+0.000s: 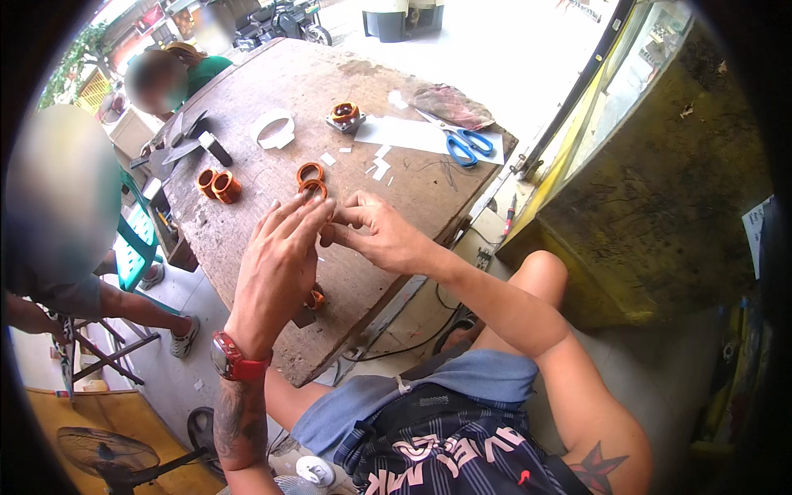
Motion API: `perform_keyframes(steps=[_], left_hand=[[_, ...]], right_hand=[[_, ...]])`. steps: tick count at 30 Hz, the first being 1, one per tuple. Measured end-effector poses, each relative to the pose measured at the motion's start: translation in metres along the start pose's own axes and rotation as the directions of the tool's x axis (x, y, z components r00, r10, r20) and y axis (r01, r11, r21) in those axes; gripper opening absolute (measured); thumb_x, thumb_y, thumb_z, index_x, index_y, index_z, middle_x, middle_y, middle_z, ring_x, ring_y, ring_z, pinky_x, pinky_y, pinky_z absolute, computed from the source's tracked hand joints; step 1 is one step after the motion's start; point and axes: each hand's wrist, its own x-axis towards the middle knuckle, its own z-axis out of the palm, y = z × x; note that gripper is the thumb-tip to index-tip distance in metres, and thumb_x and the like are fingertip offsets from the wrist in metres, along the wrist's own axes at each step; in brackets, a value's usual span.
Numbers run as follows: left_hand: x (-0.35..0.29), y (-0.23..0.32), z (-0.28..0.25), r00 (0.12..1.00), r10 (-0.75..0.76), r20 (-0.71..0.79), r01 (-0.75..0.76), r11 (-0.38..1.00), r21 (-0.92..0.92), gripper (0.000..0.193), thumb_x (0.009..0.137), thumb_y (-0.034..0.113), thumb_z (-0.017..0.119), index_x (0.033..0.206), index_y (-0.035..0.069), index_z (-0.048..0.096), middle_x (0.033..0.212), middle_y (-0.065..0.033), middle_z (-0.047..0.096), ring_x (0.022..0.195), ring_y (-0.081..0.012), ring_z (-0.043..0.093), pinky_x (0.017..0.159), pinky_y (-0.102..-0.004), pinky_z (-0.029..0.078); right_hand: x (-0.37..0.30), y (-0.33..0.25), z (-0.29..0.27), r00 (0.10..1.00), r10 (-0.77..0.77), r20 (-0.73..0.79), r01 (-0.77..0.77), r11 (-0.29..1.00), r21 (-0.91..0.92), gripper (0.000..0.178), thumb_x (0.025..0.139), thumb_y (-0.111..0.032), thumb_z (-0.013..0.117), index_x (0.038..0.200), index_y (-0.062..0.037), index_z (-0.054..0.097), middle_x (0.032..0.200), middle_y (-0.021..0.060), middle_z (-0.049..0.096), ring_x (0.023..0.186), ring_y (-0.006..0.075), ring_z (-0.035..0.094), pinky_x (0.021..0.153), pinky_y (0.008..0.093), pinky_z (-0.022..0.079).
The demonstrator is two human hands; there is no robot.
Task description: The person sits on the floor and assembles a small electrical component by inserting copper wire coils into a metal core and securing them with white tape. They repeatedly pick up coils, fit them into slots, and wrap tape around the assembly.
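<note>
My left hand [285, 247] is over the table's near half, its fingers stretched out and slanting toward my right hand. The thumb and palm side are hidden. My right hand [378, 237] meets its fingertips from the right, thumb and fingers pinched together; whatever lies between them is hidden. Just beyond my left fingers, two copper wire rings, one upper coil [310, 172] and one lower coil [313, 189], lie close together; the lower one is partly covered by my fingers. Another copper-wound part [315, 298] shows beside my left wrist, mostly hidden.
On the wooden table [272, 82] are copper coils [225, 187], a white ring [273, 129], a copper-wound motor core [345, 114], blue-handled scissors [469, 147] on white paper, paper scraps [380, 167] and a rag [454, 106]. People sit at left; a fan [107, 454] stands lower left.
</note>
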Motion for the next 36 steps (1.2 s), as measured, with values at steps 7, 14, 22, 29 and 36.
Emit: perform_keyframes(steps=[7,14,22,29,36], left_hand=[[-0.002,-0.01,-0.001,1.0,0.014,0.028,-0.017,0.992,0.121,0.037,0.093,0.006,0.068,0.129,0.011,0.074,0.117,-0.0098,0.08,0.117,-0.0286,0.072,0.108,-0.0433,0.052],[0.008,-0.015,-0.011,0.998,0.014,0.065,-0.018,0.998,0.056,0.026,0.093,0.012,0.072,0.118,0.011,0.08,0.098,-0.008,0.08,0.099,-0.0279,0.074,0.088,-0.041,0.057],[0.017,-0.039,-0.008,0.993,-0.048,0.109,0.058,0.994,-0.093,0.02,0.097,0.012,0.076,0.116,0.01,0.082,0.093,-0.0123,0.078,0.085,-0.0279,0.074,0.078,-0.0408,0.057],[0.014,-0.046,-0.01,0.974,-0.159,0.161,0.187,0.965,-0.181,0.021,0.095,0.011,0.078,0.115,0.011,0.083,0.099,-0.0128,0.081,0.087,-0.0267,0.078,0.078,-0.0375,0.059],[0.019,-0.051,-0.006,0.978,-0.112,0.177,0.159,0.946,-0.281,0.019,0.095,0.013,0.078,0.112,0.009,0.083,0.095,-0.0149,0.079,0.084,-0.0291,0.077,0.078,-0.039,0.059]], right_hand=[[0.004,-0.003,0.002,0.999,0.025,0.04,-0.031,0.989,0.146,0.036,0.105,-0.04,0.07,0.112,-0.0081,0.084,0.097,0.011,0.067,0.104,0.0225,0.059,0.092,0.0377,0.05],[0.003,-0.014,-0.003,0.998,0.045,0.036,-0.051,0.983,0.177,0.041,0.107,-0.044,0.068,0.101,-0.0066,0.083,0.088,0.0061,0.071,0.101,0.0179,0.058,0.089,0.0341,0.05],[0.0,-0.013,-0.004,0.998,0.062,0.021,-0.065,0.983,0.174,0.04,0.096,-0.042,0.083,0.113,-0.0067,0.084,0.111,0.0078,0.062,0.11,0.0185,0.061,0.094,0.0326,0.051],[-0.001,-0.01,-0.003,0.999,-0.028,0.046,0.02,0.985,0.171,0.031,0.097,-0.031,0.083,0.117,-0.0078,0.083,0.112,0.0039,0.062,0.114,0.0165,0.059,0.099,0.0323,0.049],[0.003,-0.005,-0.01,0.992,-0.075,0.106,0.047,0.97,0.24,0.029,0.095,-0.031,0.084,0.116,-0.0102,0.084,0.114,0.0072,0.064,0.111,0.0201,0.061,0.094,0.0354,0.051]])
